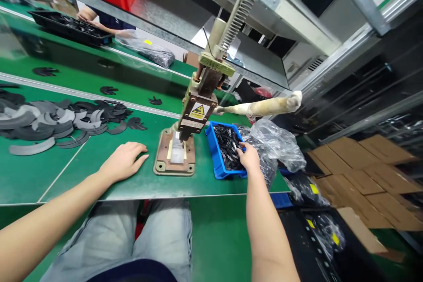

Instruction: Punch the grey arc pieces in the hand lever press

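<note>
My left hand (124, 161) lies on the green tabletop to the left of the hand press, fingers stretched out and holding nothing. At the blue bin (216, 154), my right hand (249, 157) reaches over the right rim, its thumb and fingers pinched together on a small black part. Many slim black parts (228, 141) fill this bin. Between my hands stands the hand press (198, 105) with a yellow warning label. A pale block (177, 153) sits on its base, under the ram. The press lever (271, 106) points out to the right, above the bin.
Grey and black curved pieces (42, 121) are heaped at left. A few black pieces (109, 90) lie on the green conveyor beyond. Clear plastic bags (274, 141) crowd the bin's right side; cardboard boxes (360, 176) stand farther right. Across, another person's hands work at a black tray (72, 31).
</note>
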Demonstrator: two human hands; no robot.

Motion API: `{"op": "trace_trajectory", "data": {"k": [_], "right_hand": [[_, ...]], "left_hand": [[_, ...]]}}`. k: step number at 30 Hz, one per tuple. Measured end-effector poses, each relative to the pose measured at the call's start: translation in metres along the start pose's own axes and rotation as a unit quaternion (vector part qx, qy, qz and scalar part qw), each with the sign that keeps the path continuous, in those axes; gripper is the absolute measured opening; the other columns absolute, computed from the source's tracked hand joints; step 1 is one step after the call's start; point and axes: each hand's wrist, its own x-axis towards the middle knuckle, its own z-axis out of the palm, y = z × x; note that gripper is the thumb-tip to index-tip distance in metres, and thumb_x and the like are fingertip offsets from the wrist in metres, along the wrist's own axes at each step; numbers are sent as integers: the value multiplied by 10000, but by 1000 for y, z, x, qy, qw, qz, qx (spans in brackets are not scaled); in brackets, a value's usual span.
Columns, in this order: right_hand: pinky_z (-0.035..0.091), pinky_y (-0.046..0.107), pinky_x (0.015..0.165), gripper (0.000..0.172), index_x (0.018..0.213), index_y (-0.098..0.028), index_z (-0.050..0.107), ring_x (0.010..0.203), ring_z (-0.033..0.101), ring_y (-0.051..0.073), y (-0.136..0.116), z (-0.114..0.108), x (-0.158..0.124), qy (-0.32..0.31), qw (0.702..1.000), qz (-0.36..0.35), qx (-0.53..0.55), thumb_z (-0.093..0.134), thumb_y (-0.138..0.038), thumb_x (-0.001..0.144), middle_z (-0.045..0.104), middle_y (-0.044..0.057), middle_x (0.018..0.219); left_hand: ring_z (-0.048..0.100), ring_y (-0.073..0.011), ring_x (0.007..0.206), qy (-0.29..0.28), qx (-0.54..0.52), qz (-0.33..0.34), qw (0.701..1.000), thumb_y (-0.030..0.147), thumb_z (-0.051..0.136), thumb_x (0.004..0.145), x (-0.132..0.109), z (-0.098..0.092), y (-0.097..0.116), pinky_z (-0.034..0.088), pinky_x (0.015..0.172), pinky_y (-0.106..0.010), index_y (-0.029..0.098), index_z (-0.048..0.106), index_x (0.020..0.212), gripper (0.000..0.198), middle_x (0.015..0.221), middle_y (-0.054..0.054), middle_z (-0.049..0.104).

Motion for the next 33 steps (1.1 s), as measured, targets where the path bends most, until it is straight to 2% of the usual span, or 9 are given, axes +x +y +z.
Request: {"op": "trace_trajectory", "data": {"k": [3, 7, 14, 18, 21, 24, 27, 30, 33], "right_hand": [[591, 459, 1022, 438, 1302, -199, 612, 1189, 648, 210, -6, 7, 12, -30, 999, 2, -40, 632, -478, 964, 641, 94, 1349], [592, 458, 1022, 437, 1302, -200, 612, 1188, 648, 210, -12, 14, 19, -33, 998, 12, -61, 631, -477, 965, 640, 94, 1350], [603, 438, 986, 423, 1267, -186, 623, 1136, 663, 194, -18, 2, 2, 39, 998, -10, 43, 637, -479, 962, 664, 82, 1288], [595, 405, 974, 338, 1150, -193, 691, 1020, 680, 170, -49, -4, -39, 102, 976, -85, 174, 630, -470, 966, 718, 85, 1137], [576, 417, 1050, 257, 1114, -249, 749, 1099, 699, 194, -84, 12, -91, 92, 946, -166, 262, 657, -424, 949, 750, 77, 1150], [617, 427, 1023, 309, 1256, -269, 695, 1078, 741, 189, -117, 45, -146, 50, 916, -211, 338, 644, -331, 958, 772, 64, 1149], [639, 425, 1017, 404, 1363, -262, 616, 1073, 766, 189, -137, 75, -184, 11, 890, -225, 396, 634, -256, 959, 789, 67, 1140], [647, 421, 1020, 419, 1368, -251, 602, 1089, 775, 200, -147, 91, -199, -15, 870, -231, 436, 641, -225, 951, 797, 76, 1139], [657, 416, 1010, 414, 1365, -247, 595, 1092, 779, 204, -150, 96, -201, -27, 858, -230, 459, 637, -219, 954, 801, 78, 1138]], "left_hand": [[661, -342, 1229, -1, -4, -4, 1000, 524, 481, 973, 0, -1, 1, 498, 1097, -520, 268, 754, 1095, 394, 1258, -102, 758], [659, -333, 1226, -4, -9, -11, 1000, 522, 486, 977, -2, -2, 2, 496, 1101, -508, 258, 760, 1095, 398, 1264, -102, 756], [653, -314, 1219, 13, -35, -20, 999, 492, 514, 985, -2, -7, 4, 490, 1106, -494, 248, 742, 1082, 348, 1248, -92, 755], [666, -268, 1176, 108, -101, -31, 988, 445, 524, 1003, -5, -18, 21, 516, 1093, -453, 236, 700, 1114, 295, 1200, -90, 745], [676, -243, 1138, 168, -158, -26, 973, 415, 574, 1003, -14, -23, 56, 548, 1049, -423, 237, 677, 1144, 249, 1163, -80, 735], [690, -236, 1113, 157, -230, 33, 960, 356, 646, 982, -29, -25, 99, 573, 998, -416, 246, 667, 1184, 231, 1166, -85, 731], [699, -239, 1105, 132, -281, 90, 946, 285, 688, 964, -41, -27, 132, 582, 968, -419, 240, 646, 1256, 298, 1167, -98, 736], [712, -222, 1061, 120, -297, 113, 941, 229, 694, 961, -48, -28, 145, 582, 951, -403, 248, 649, 1254, 298, 1128, -85, 756], [721, -211, 1006, 118, -295, 108, 942, 210, 685, 966, -51, -27, 144, 580, 914, -391, 252, 666, 1206, 245, 1080, -74, 771]]}}
